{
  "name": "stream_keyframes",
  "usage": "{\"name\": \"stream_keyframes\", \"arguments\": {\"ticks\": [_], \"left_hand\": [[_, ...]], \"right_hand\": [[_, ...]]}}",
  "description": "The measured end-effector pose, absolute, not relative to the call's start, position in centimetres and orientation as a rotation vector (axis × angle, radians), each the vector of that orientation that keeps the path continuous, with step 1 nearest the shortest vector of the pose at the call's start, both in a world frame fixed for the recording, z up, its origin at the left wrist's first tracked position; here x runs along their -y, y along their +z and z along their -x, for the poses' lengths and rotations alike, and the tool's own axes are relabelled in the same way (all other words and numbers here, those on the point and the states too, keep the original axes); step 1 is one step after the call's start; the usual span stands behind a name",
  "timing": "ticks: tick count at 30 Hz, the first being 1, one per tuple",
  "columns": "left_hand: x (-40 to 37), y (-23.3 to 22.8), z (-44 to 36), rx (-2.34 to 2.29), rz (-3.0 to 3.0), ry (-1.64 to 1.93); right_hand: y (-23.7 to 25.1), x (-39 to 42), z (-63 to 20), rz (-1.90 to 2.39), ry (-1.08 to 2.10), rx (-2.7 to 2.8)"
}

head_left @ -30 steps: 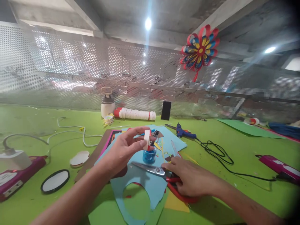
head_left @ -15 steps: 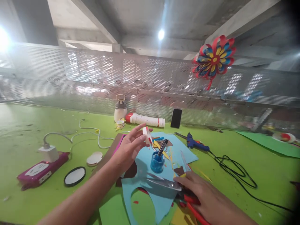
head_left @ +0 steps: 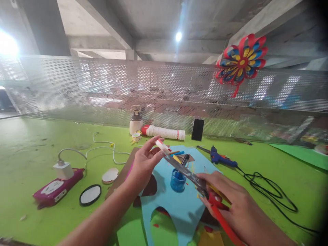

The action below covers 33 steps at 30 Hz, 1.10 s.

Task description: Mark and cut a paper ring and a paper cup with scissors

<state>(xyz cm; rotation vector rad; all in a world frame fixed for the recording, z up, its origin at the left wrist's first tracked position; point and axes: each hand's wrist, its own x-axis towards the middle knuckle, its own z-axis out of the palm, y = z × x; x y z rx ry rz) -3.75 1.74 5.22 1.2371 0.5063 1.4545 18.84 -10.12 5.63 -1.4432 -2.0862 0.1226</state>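
A small white and red paper strip point(head_left: 163, 146) sits above the blue sheet point(head_left: 179, 201), pinched in the left hand point(head_left: 143, 164) fingers. The right hand point(head_left: 230, 201) fingers are clamped on red-handled scissors point(head_left: 194, 177), whose blades point at the strip over a blue pot point(head_left: 178, 180) on the green worktop point(head_left: 38, 136).

The red plastic handles of the steel scissors point(head_left: 205, 186) are mostly covered by the right hand point(head_left: 230, 205) and run off the lower picture edge. The light-blue paper sheet point(head_left: 179, 208) on the green bench point(head_left: 38, 150) is cut off there too (its cutout included).
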Motion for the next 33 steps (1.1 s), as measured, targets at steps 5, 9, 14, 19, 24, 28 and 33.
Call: {"name": "stream_keyframes", "arguments": {"ticks": [5,9,14,19,24,28,33], "left_hand": [[-1.5,5.3,3.6,-0.581,-1.315,1.463],[-1.1,5.3,3.4,-0.626,-1.355,1.420],[-1.1,5.3,3.4,-0.674,-1.422,1.418],[-1.2,5.1,3.4,-0.647,-1.445,1.417],[-1.4,5.0,3.3,-0.614,-1.495,1.373],[-1.4,5.0,3.3,-0.597,-1.501,1.355],[-1.3,5.0,3.3,-0.637,-1.509,1.324]], "right_hand": [[4.2,9.0,-19.4,1.426,-0.143,2.098],[3.5,9.1,-19.7,1.409,-0.230,2.118],[3.4,9.2,-20.0,1.422,-0.270,2.123],[3.3,9.4,-20.3,1.437,-0.267,2.127],[3.6,9.6,-20.2,1.425,-0.300,2.133],[3.7,9.6,-20.1,1.413,-0.315,2.147],[3.9,9.5,-19.9,1.384,-0.371,2.155]]}}
